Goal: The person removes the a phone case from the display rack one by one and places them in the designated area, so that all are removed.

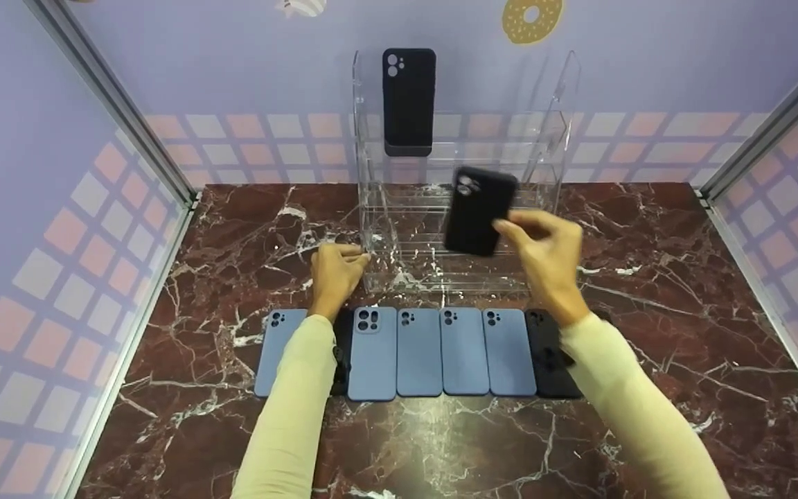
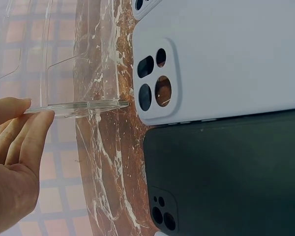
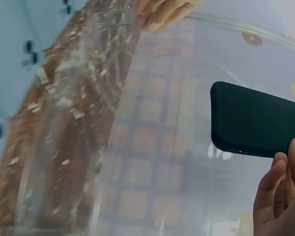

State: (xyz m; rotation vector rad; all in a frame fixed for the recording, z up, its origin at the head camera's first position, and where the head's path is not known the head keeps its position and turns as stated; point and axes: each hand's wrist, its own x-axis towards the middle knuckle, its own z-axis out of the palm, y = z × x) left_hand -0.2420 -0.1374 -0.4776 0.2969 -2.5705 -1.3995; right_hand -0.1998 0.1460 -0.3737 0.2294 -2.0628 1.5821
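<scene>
My right hand (image 1: 551, 260) pinches a black phone case (image 1: 479, 215) by its right edge, raised in front of a clear acrylic stepped stand (image 1: 362, 173). The case tilts slightly, with its camera cutouts at the upper left. My left hand (image 1: 338, 274) is at the stand's lower left; in the left wrist view its thumb and fingers pinch the clear side panel (image 2: 83, 108). Another black phone case (image 1: 409, 104) stands upright on the stand's upper tier, towards the left. In the right wrist view, the held case (image 3: 258, 120) shows its long edge beside my fingertips.
A row of phone cases lies in front of the stand: several blue ones, such as a blue case (image 1: 373, 360), and a black case (image 1: 551, 374) at the right. My left forearm partly covers another black case (image 1: 341, 360). Patterned walls enclose the marbled table (image 1: 440, 450).
</scene>
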